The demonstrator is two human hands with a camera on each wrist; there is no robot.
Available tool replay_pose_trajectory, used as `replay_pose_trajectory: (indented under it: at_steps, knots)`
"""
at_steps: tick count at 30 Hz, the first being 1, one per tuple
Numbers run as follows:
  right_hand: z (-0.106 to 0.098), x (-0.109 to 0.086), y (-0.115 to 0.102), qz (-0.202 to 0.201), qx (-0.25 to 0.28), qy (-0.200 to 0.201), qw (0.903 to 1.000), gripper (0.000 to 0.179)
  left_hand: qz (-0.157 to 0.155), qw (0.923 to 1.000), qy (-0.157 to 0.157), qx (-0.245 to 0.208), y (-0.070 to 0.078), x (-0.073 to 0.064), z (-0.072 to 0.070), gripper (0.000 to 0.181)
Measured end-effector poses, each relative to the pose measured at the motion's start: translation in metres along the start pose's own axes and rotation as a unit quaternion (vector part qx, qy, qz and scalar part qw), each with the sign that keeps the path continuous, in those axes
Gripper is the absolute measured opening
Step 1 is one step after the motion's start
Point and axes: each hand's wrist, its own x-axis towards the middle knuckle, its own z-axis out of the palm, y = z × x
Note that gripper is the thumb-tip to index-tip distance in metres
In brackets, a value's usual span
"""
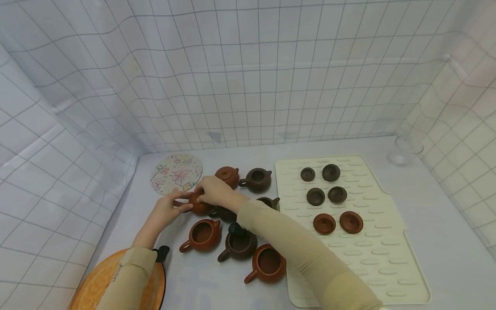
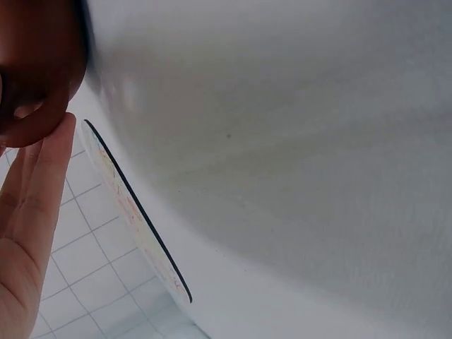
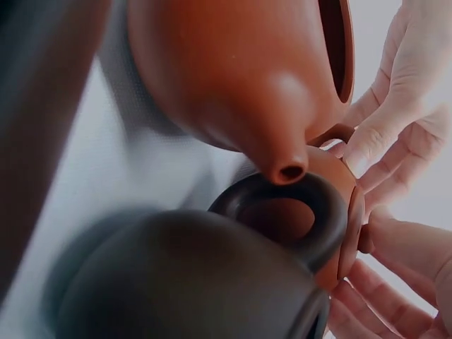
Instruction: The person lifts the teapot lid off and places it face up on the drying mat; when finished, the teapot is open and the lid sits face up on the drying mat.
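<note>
A reddish-brown teapot [image 1: 200,207] stands at the left of a group of small clay teapots, its lid [image 3: 351,240] on top. My right hand [image 1: 217,192] pinches the lid's knob [image 3: 366,239] between thumb and fingers. At the teapot's handle side my left hand [image 1: 166,211] holds it, thumb on one side and fingers on the other. The left wrist view has those fingers [image 2: 42,183] extended against the handle [image 2: 42,123]. Just behind, another reddish teapot [image 1: 227,175] wears its lid. Close by in front sits a lidless reddish teapot [image 1: 209,236].
Dark lidless teapots [image 1: 239,247] and another reddish one [image 1: 269,263] stand nearby, some partly under my right arm. Several lids [image 1: 324,224] lie on a cream mat [image 1: 372,267] at right. A patterned round mat [image 1: 176,172], an orange round board [image 1: 155,292] and a clear glass [image 1: 403,150] are around.
</note>
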Motion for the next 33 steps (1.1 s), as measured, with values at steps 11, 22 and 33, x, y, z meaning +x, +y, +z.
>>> replay_pose_trajectory:
  at_steps: [11,22,33]
  knots:
    - [0.001,0.003,-0.005,0.017,-0.003,0.029,0.9994,0.011,-0.018,0.9998,-0.009,-0.003,-0.002,0.002,-0.001,0.039]
    - [0.002,-0.001,0.003,0.036,0.071,0.056,0.9952,0.015,-0.027,0.9994,-0.02,-0.003,-0.001,0.001,0.003,0.039]
    - [-0.041,-0.052,0.049,0.1,0.503,0.045,0.8572,0.033,-0.03,0.9991,-0.027,0.009,-0.001,0.004,0.001,0.044]
